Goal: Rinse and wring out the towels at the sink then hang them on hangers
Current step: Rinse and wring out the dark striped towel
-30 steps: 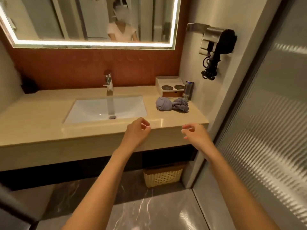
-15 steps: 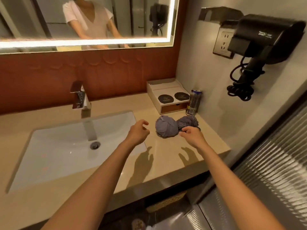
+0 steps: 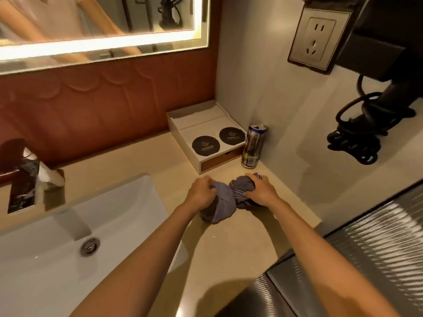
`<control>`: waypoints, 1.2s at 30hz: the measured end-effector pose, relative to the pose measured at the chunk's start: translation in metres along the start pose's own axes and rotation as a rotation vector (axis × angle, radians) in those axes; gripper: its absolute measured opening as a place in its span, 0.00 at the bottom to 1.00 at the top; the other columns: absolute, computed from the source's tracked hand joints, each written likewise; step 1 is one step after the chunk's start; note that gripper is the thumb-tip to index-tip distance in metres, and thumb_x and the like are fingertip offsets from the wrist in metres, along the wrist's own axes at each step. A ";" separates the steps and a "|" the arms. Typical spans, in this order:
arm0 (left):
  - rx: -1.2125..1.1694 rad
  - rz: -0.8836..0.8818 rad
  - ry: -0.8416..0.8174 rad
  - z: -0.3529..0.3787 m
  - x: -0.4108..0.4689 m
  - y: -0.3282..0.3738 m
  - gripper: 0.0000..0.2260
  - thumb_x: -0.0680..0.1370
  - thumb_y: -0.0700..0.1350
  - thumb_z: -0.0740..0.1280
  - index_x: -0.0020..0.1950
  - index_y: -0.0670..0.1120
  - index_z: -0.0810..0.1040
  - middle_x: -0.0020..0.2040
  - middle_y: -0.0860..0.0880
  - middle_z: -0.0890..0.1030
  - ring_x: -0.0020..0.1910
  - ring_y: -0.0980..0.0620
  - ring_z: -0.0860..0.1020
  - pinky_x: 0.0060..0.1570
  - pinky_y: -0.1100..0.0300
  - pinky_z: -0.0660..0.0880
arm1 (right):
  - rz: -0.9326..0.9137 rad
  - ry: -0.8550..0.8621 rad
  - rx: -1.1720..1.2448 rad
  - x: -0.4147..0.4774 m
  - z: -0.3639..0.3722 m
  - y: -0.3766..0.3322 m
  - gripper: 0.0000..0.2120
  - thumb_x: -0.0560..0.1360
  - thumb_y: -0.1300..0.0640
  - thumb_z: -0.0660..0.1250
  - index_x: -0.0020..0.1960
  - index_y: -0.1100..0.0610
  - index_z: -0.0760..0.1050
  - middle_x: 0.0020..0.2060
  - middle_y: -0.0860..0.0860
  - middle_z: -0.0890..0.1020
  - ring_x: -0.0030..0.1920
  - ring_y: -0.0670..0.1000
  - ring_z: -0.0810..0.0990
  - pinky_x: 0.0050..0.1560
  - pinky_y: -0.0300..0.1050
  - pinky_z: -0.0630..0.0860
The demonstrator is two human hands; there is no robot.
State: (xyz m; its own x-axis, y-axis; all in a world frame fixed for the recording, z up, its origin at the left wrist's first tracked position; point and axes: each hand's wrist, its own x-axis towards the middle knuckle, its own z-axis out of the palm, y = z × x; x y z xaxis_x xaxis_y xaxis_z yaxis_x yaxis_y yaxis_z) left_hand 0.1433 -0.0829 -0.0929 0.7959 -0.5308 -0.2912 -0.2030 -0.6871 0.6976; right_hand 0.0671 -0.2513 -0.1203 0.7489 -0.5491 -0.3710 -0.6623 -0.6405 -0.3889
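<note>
Counter [image 3: 240, 243] just right of the sink [image 3: 45, 271] is where the towels [image 3: 225, 202] are, two bunched-up bundles touching each other. Left hand [image 3: 201, 193] has its fingers curled into the plain grey towel [image 3: 217, 210]. Right hand [image 3: 261, 193] is clamped over the striped towel [image 3: 241, 186]. Further back, same side of the sink, there's a white tray [image 3: 194, 121] with two dark coasters [image 3: 205, 144] and a drink can [image 3: 253, 147] upright just beside it. The faucet [image 3: 45, 175] stands behind the sink, with a lit mirror [image 3: 98, 24] above.

Two crumpled grey-blue cloths, touching each other: the plain towel [image 3: 219, 209] gripped under the left hand [image 3: 200, 191], the striped towel [image 3: 241, 186] under the right hand [image 3: 261, 191]. The white sink [image 3: 128, 202] lies left of both.
</note>
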 end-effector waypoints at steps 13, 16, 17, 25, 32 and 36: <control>-0.203 0.021 -0.118 -0.014 0.008 -0.004 0.12 0.78 0.38 0.62 0.61 0.41 0.73 0.58 0.40 0.76 0.51 0.45 0.76 0.46 0.57 0.74 | 0.010 0.515 0.268 -0.049 -0.026 -0.014 0.20 0.75 0.57 0.65 0.66 0.52 0.72 0.58 0.58 0.72 0.56 0.58 0.74 0.56 0.45 0.68; -0.382 0.042 -0.183 -0.025 -0.006 -0.002 0.19 0.79 0.42 0.63 0.69 0.45 0.66 0.60 0.41 0.74 0.49 0.46 0.76 0.43 0.56 0.77 | -0.062 0.553 0.364 -0.067 -0.048 -0.034 0.18 0.74 0.55 0.66 0.63 0.50 0.75 0.58 0.56 0.75 0.56 0.56 0.75 0.58 0.48 0.70; -0.449 0.075 -0.165 -0.030 -0.009 -0.002 0.22 0.79 0.44 0.63 0.72 0.47 0.62 0.63 0.41 0.72 0.52 0.46 0.76 0.45 0.56 0.77 | -0.115 0.533 0.423 -0.072 -0.054 -0.042 0.17 0.74 0.56 0.66 0.62 0.49 0.76 0.57 0.55 0.76 0.56 0.55 0.76 0.59 0.50 0.73; -0.774 0.288 -0.048 -0.119 -0.068 -0.025 0.17 0.78 0.41 0.63 0.66 0.53 0.69 0.59 0.50 0.76 0.56 0.54 0.76 0.46 0.61 0.78 | -0.350 0.097 0.937 -0.115 -0.037 -0.124 0.14 0.76 0.66 0.62 0.57 0.52 0.77 0.45 0.50 0.82 0.47 0.48 0.81 0.48 0.46 0.80; -0.374 0.153 0.438 -0.191 -0.140 -0.112 0.10 0.79 0.38 0.59 0.38 0.44 0.72 0.34 0.50 0.72 0.34 0.55 0.69 0.35 0.58 0.65 | -0.563 -0.265 0.680 -0.153 0.033 -0.220 0.11 0.75 0.70 0.61 0.44 0.54 0.73 0.39 0.51 0.79 0.40 0.48 0.75 0.36 0.38 0.71; -0.510 0.031 0.639 -0.210 -0.165 -0.124 0.11 0.80 0.41 0.55 0.40 0.42 0.71 0.38 0.44 0.74 0.37 0.49 0.71 0.38 0.57 0.65 | -0.556 -0.424 0.721 -0.170 0.071 -0.265 0.09 0.78 0.66 0.57 0.45 0.57 0.73 0.44 0.54 0.77 0.46 0.50 0.75 0.47 0.42 0.74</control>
State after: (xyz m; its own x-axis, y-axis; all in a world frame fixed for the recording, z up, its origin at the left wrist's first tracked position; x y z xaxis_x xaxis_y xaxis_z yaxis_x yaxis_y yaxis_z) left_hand 0.1569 0.1945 0.0064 0.9970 -0.0551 0.0546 -0.0681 -0.2844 0.9563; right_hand 0.1136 0.0500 -0.0140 0.9789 0.0563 -0.1965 -0.1825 -0.1929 -0.9641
